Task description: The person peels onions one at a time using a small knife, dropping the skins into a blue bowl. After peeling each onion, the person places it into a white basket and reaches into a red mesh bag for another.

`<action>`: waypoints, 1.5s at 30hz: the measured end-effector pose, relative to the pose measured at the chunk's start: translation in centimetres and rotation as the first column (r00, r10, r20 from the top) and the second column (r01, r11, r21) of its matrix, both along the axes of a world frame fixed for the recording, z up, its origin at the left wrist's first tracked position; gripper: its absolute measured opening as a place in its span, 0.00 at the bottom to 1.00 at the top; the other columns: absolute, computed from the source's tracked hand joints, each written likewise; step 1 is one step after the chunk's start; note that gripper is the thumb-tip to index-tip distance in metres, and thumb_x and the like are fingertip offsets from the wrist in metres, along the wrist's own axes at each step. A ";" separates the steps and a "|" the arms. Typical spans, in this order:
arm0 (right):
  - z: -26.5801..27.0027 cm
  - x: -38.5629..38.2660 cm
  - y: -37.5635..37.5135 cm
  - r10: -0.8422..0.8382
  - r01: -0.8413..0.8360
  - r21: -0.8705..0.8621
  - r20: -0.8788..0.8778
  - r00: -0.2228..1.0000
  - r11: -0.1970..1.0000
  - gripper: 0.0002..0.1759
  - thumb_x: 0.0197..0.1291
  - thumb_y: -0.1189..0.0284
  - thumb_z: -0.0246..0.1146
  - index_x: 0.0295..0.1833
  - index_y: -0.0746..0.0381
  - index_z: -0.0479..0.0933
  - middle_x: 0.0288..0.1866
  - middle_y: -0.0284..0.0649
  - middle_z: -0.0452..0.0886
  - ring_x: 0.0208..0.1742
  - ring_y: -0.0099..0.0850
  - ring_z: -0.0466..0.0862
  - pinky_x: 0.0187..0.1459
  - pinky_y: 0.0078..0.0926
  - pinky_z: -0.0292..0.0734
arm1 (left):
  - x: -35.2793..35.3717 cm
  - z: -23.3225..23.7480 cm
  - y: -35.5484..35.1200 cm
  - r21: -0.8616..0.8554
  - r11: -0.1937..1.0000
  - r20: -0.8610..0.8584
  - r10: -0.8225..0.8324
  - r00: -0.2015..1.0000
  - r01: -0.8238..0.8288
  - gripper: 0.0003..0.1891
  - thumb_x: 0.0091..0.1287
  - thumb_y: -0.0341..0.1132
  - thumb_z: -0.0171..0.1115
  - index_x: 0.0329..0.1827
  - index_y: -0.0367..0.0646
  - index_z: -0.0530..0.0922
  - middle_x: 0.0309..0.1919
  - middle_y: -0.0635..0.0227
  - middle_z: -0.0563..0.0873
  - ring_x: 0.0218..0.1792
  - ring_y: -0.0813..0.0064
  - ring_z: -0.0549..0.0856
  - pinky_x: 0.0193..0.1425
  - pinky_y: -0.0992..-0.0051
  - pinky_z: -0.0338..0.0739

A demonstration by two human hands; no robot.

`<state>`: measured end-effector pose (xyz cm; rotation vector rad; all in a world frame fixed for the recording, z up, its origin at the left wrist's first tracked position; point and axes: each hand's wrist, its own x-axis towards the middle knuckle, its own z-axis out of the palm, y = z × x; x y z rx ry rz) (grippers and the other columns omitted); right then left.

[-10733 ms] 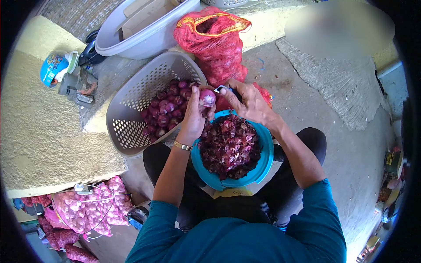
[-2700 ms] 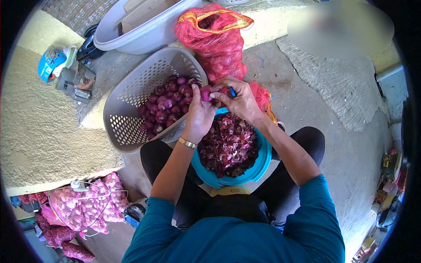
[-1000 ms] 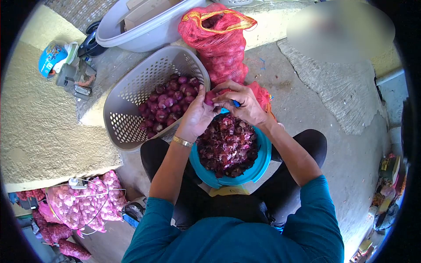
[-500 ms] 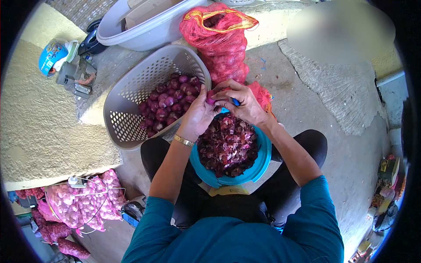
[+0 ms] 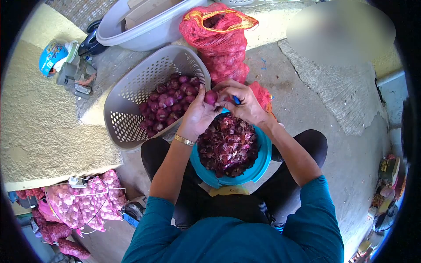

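Observation:
A red onion (image 5: pixel 211 97) is held between my two hands, above the far edge of a blue basin (image 5: pixel 265 153) filled with dark red onion skins (image 5: pixel 228 147). My left hand (image 5: pixel 199 111) has its fingers around the onion's left side, palm turned up. On the other side, my right hand (image 5: pixel 243 103) pinches at the onion and also grips a small tool with a blue handle (image 5: pixel 237 100); its blade is hidden. Several purple onions (image 5: pixel 169 103) lie in a grey perforated basket (image 5: pixel 136 83) just left of my hands.
Behind the basin stands a red mesh sack (image 5: pixel 223 52) of onions. A large pale tub (image 5: pixel 136 35) holding cardboard is at the back. Pink net bags (image 5: pixel 85 199) lie at the lower left. A blurred oval covers the upper right.
The onion shows more fully between my fingers, its round side now exposed. My left thumb and right fingers have shifted slightly around it.

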<state>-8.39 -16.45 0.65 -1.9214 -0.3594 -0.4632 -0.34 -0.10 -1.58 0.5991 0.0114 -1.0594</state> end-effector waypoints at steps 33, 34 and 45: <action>0.5 -2.3 -2.0 -0.130 0.063 -0.163 -0.438 0.890 0.985 0.22 0.52 0.64 0.71 0.51 0.66 0.80 0.43 0.55 0.85 0.48 0.49 0.86 0.50 0.38 0.80 | 5.0 -1.5 4.9 0.306 0.828 0.362 0.356 0.862 -0.470 0.23 0.74 0.59 0.52 0.43 0.46 0.77 0.34 0.70 0.81 0.36 0.76 0.79 0.44 0.72 0.75; 0.2 -3.1 -2.2 -0.131 0.066 -0.162 -0.432 0.892 0.985 0.22 0.52 0.64 0.71 0.51 0.66 0.80 0.43 0.55 0.85 0.48 0.49 0.86 0.50 0.38 0.80 | 5.6 -2.0 5.7 0.353 0.800 0.266 0.412 0.872 -0.485 0.25 0.72 0.62 0.54 0.42 0.47 0.77 0.34 0.72 0.82 0.37 0.76 0.80 0.47 0.69 0.75; 9.4 -5.2 0.8 -0.248 -0.286 -0.799 -0.467 0.849 0.529 0.15 0.44 0.70 0.72 0.41 0.62 0.84 0.35 0.45 0.86 0.41 0.42 0.88 0.39 0.40 0.82 | 8.1 -0.9 -1.5 0.066 0.625 0.998 -0.058 0.038 -0.778 0.19 0.74 0.36 0.56 0.64 0.39 0.69 0.54 0.60 0.76 0.51 0.67 0.76 0.61 0.67 0.70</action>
